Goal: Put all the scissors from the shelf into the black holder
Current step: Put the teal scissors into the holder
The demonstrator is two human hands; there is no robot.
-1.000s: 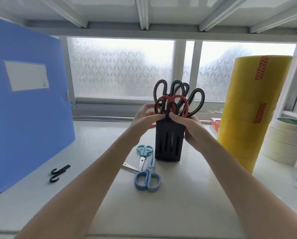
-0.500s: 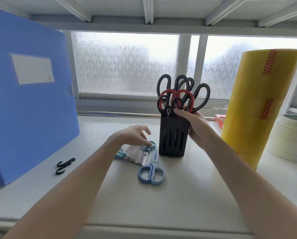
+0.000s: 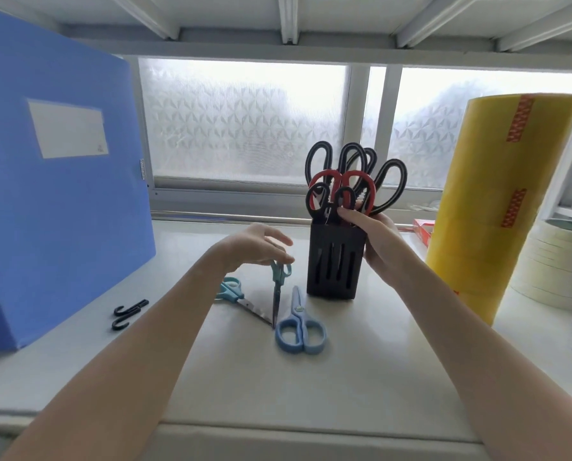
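Note:
The black holder (image 3: 334, 261) stands on the white shelf (image 3: 361, 377) with several black- and red-handled scissors (image 3: 354, 184) upright in it. My right hand (image 3: 374, 241) grips the holder's right side at its rim. My left hand (image 3: 258, 246) pinches the handles of a teal scissors (image 3: 278, 284), which hangs blade down with its tip touching the shelf. A second teal scissors (image 3: 234, 294) lies flat just left of it. A light blue scissors (image 3: 299, 326) lies in front of the holder, handles toward me.
A large blue file box (image 3: 55, 201) stands at the left, with two black hooks (image 3: 128, 314) beside it. A tall yellow tape stack (image 3: 497, 207) and flat white tape rolls (image 3: 550, 264) stand at the right. A frosted window runs behind.
My left hand left the holder's top, dropped to the shelf and lifted one teal scissors upright by its handles. My right hand stayed on the holder.

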